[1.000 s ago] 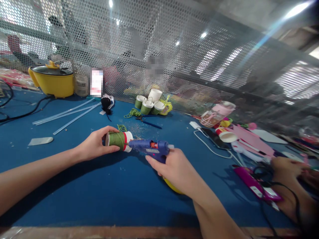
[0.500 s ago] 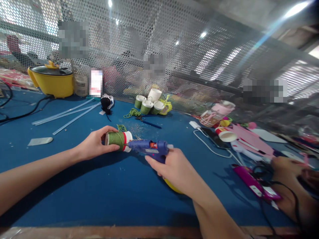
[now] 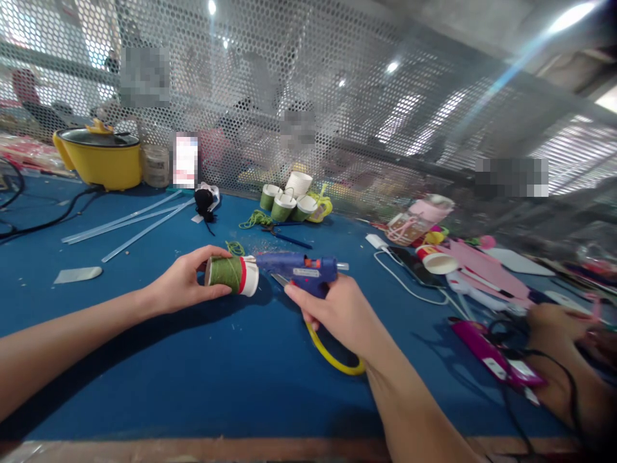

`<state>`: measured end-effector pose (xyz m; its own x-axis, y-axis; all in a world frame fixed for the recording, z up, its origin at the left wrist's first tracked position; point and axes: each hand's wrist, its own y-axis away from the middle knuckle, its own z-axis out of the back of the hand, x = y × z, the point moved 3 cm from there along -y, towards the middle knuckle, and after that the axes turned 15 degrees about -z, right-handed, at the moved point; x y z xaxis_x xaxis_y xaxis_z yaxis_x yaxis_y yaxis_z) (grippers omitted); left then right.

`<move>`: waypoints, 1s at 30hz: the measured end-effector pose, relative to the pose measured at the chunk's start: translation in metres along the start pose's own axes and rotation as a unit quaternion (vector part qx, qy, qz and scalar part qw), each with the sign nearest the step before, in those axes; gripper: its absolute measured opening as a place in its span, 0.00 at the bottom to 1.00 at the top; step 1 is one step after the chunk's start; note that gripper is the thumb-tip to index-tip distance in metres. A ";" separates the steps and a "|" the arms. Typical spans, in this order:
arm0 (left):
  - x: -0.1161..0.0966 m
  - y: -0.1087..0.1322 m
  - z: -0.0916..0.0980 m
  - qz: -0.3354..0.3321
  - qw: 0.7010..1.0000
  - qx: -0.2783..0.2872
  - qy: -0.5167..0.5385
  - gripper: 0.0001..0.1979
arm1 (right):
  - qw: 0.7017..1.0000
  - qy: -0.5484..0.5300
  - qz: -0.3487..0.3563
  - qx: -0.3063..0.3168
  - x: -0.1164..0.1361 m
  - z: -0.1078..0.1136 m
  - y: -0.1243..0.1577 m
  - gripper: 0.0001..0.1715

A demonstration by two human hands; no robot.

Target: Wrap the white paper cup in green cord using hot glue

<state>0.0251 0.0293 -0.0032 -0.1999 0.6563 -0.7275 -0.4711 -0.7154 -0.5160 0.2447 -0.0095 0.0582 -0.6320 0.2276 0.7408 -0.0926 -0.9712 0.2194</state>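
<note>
My left hand (image 3: 186, 281) is closed around a paper cup (image 3: 230, 274) lying on its side, wrapped in green yarn with a red band beside its bare white end. In my right hand (image 3: 340, 312) is a blue glue gun (image 3: 301, 267), a clear glue stick poking out of its back. Its nozzle points left at the upper edge of the cup's white end; whether they touch I cannot tell. Under the gun and hand lie scissors with a yellow handle (image 3: 332, 363), partly covered. A loop of green yarn (image 3: 235, 248) shows just behind the cup.
Several green-wrapped cups (image 3: 283, 207) stand at the back near blue-handled pliers (image 3: 292, 239). Glue sticks (image 3: 147, 230) and a yellow electric pot (image 3: 103, 161) are on the left. To the right are a phone (image 3: 424, 273), a purple device (image 3: 494, 354) and another person's arm (image 3: 554, 341).
The glue gun has moved up and to the right, its nozzle going from the red band to the upper white edge. More of the yellow scissors handle now shows. The cup has shifted slightly.
</note>
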 end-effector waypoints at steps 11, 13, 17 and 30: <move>0.003 0.000 0.000 -0.014 0.999 -0.005 -0.046 0.22 | 0.994 -0.052 -0.037 -0.085 -0.043 0.018 -0.078 0.22; 0.003 0.001 0.001 -0.018 0.998 -0.010 -0.052 0.23 | 0.994 -0.027 -0.055 -0.095 -0.050 0.015 -0.088 0.21; 0.002 0.000 0.000 -0.028 0.997 -0.005 -0.067 0.23 | 0.989 0.034 -0.072 -0.128 -0.057 0.012 -0.098 0.20; -0.009 0.001 -0.002 -0.108 0.985 0.033 -0.133 0.21 | 0.972 0.085 0.216 -0.040 0.027 -0.020 -0.026 0.05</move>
<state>0.0280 0.0222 0.0015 -0.3024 0.8370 -0.4560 -0.5805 -0.5412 -0.6084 0.2144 0.0207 0.0595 -0.7426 -0.2112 0.6356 0.1543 -0.9774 -0.1445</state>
